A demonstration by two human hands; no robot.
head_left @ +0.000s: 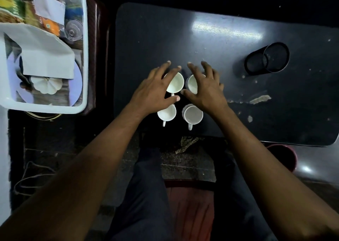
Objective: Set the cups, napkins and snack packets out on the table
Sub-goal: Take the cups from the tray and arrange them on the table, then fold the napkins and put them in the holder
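Four white cups stand in a two-by-two group on the dark table (220, 44). My left hand (156, 88) lies spread over the outer side of the far left cup (175, 83). My right hand (207, 88) is spread the same way over the far right cup (192, 83). The fingers of both hands are straight and reach past the cups' far rims. The near left cup (166, 113) and near right cup (193, 114) stand free, handles pointing toward me. White napkins (45, 57) and snack packets (11, 4) lie in a white tray (84, 57) at the left.
A black mesh holder (267, 58) lies on its side at the table's right. The tray also holds a clear plastic cup (73, 28) and a plate. A dark red bin (282, 156) stands below the table's near right edge. My legs are under the near edge.
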